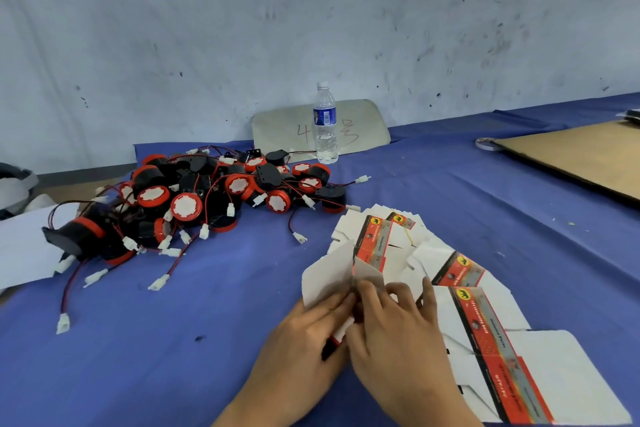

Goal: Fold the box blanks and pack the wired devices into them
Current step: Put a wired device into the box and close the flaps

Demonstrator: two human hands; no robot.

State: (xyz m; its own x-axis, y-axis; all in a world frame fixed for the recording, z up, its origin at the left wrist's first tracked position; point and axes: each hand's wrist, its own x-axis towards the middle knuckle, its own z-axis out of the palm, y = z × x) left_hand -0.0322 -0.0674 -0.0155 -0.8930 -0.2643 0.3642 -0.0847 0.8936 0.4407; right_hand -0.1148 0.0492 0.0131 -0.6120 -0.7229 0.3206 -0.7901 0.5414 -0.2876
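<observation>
A half-folded white box blank (330, 274) with a red printed strip stands between my two hands at the table's near centre. My left hand (304, 347) grips its lower left side, fingers curled under the flaps. My right hand (398, 329) presses fingers onto its right flaps. Flat box blanks (485, 333) lie fanned out to the right. A pile of black and red wired devices (207, 198) with white connectors sits at the left rear.
A water bottle (325, 125) stands at the back by a beige board (277, 130) against the wall. A brown cardboard sheet (575, 156) and tape roll (486, 143) lie far right. White paper (24, 246) hangs at the left edge of the blue table (173, 340).
</observation>
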